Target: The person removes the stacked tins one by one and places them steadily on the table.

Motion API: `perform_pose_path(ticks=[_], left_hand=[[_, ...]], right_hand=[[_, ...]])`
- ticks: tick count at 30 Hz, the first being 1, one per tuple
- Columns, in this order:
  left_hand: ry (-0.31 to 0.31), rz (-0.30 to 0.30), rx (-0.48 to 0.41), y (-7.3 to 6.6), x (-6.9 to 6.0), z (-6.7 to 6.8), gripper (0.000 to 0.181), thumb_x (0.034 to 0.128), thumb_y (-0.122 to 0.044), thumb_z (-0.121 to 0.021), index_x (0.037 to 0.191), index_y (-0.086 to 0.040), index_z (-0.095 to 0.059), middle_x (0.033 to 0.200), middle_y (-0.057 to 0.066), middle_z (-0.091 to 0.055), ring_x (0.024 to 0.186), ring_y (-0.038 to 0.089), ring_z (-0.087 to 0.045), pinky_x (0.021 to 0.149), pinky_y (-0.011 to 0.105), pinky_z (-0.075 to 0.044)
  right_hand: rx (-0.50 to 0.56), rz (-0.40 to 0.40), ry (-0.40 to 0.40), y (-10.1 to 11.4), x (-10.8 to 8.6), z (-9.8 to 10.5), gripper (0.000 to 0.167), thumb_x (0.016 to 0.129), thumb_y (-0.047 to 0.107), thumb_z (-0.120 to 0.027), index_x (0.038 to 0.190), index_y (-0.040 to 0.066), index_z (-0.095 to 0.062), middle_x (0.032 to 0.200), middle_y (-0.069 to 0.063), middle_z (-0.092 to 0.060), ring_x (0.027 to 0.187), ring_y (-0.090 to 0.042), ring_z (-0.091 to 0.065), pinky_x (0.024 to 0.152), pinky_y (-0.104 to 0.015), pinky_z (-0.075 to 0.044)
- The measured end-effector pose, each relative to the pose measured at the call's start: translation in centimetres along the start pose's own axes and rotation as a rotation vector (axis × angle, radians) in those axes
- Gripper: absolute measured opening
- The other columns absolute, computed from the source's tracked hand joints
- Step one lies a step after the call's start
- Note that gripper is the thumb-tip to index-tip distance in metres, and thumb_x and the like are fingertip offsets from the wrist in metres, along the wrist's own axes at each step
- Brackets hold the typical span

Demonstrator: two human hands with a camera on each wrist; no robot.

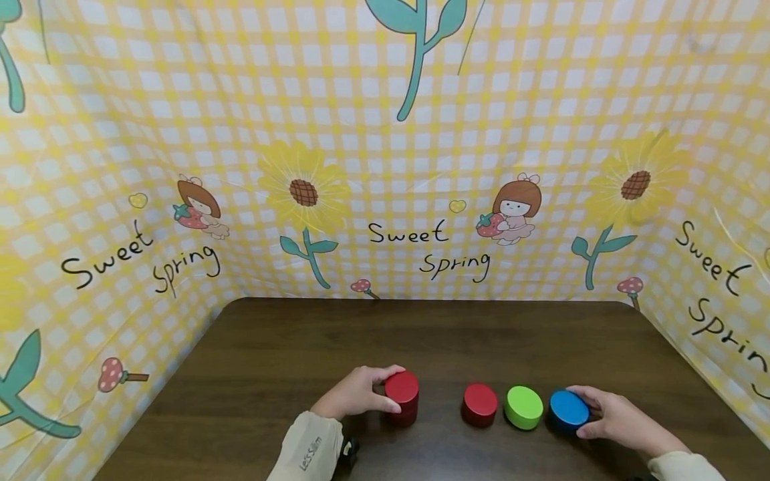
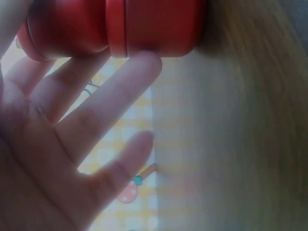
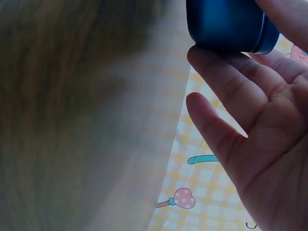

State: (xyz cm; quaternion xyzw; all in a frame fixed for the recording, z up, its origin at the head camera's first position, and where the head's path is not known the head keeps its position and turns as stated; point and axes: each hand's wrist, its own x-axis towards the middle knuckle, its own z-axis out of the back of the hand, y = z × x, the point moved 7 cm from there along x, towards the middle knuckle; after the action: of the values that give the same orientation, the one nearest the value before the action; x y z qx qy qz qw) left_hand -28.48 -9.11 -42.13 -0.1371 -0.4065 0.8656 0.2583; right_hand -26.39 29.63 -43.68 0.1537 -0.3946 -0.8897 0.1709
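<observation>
Red stacked tins (image 1: 402,391) stand on the dark table (image 1: 271,347), probably light, rigid and slightly slippery; I would grasp their sides. My left hand (image 1: 353,394) clasps the upper one between thumb and fingers; my right hand (image 1: 622,417) pinches the blue tin (image 1: 568,410). Left wrist view: the lower tin's lid (image 2: 116,29), indistinct from the head.

A passage opens between the stacked red round cylinders (image 1: 406,398) and single red round cylinder (image 1: 479,405), but only slits, it seems, separate that one, the lime-green round cylinder (image 1: 524,407) and blue round cylinder (image 1: 568,411).
</observation>
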Motion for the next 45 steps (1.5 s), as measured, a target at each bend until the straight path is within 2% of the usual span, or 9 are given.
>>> perform_pose_path(ticks=[5,11,26,33,37,42,45], left_hand=[[-0.003,-0.025,0.009,-0.2,0.0,-0.1,0.062,0.0804,-0.019,-0.079,0.136,-0.006,-0.054,0.111,0.001,-0.068,0.101,0.013,-0.059,0.085,0.03,-0.045],[-0.008,-0.034,0.014,-0.3,0.0,0.0,0.061,0.0802,-0.019,-0.079,0.135,-0.006,-0.055,0.109,0.0,-0.069,0.099,0.013,-0.059,0.084,0.03,-0.046],[0.001,-0.018,-0.007,0.0,0.0,-0.2,0.062,0.0807,-0.018,-0.078,0.136,-0.005,-0.053,0.111,0.002,-0.068,0.099,0.012,-0.059,0.084,0.03,-0.046],[-0.003,-0.015,-0.008,0.0,0.0,-0.1,0.061,0.0805,-0.018,-0.078,0.135,-0.006,-0.054,0.107,0.0,-0.069,0.093,0.011,-0.058,0.08,0.029,-0.046],[-0.004,-0.02,-0.004,-0.1,0.0,-0.1,0.061,0.0804,-0.018,-0.079,0.136,-0.006,-0.054,0.107,0.0,-0.069,0.096,0.012,-0.059,0.082,0.03,-0.046],[-0.014,-0.016,0.001,0.0,0.0,-0.1,0.062,0.0807,-0.019,-0.078,0.136,-0.007,-0.054,0.111,0.002,-0.068,0.102,0.017,-0.059,0.086,0.034,-0.046],[-0.024,-0.014,0.003,-0.1,-0.2,-0.1,0.063,0.0805,-0.02,-0.079,0.137,-0.007,-0.053,0.112,0.003,-0.068,0.103,0.018,-0.059,0.086,0.035,-0.046]], right_hand=[[-0.015,-0.039,-0.01,-0.5,0.0,0.0,0.072,0.078,0.013,-0.079,0.128,-0.021,-0.04,0.123,-0.041,-0.048,0.112,-0.055,-0.049,0.083,-0.046,-0.05],[-0.032,-0.03,-0.031,-0.6,0.0,0.3,0.073,0.077,0.013,-0.079,0.128,-0.022,-0.04,0.122,-0.042,-0.048,0.112,-0.055,-0.049,0.082,-0.045,-0.051],[-0.043,-0.04,-0.039,-1.1,0.0,0.3,0.074,0.078,0.014,-0.079,0.129,-0.022,-0.039,0.122,-0.042,-0.048,0.109,-0.053,-0.052,0.083,-0.048,-0.05],[-0.042,-0.023,-0.058,-1.1,-0.1,0.4,0.075,0.079,0.017,-0.079,0.129,-0.021,-0.038,0.12,-0.041,-0.049,0.106,-0.049,-0.056,0.08,-0.045,-0.051],[-0.033,-0.034,-0.065,-1.0,-0.2,0.5,0.077,0.079,0.019,-0.078,0.131,-0.02,-0.037,0.121,-0.04,-0.05,0.106,-0.046,-0.056,0.078,-0.042,-0.052],[-0.051,-0.038,-0.095,-0.8,-0.5,0.8,0.075,0.082,0.021,-0.076,0.133,-0.018,-0.037,0.116,-0.031,-0.057,0.103,-0.04,-0.059,0.073,-0.035,-0.052],[-0.08,-0.02,-0.121,-0.5,-0.7,0.9,0.072,0.083,0.02,-0.076,0.132,-0.018,-0.039,0.115,-0.032,-0.057,0.103,-0.042,-0.059,0.074,-0.036,-0.053]])
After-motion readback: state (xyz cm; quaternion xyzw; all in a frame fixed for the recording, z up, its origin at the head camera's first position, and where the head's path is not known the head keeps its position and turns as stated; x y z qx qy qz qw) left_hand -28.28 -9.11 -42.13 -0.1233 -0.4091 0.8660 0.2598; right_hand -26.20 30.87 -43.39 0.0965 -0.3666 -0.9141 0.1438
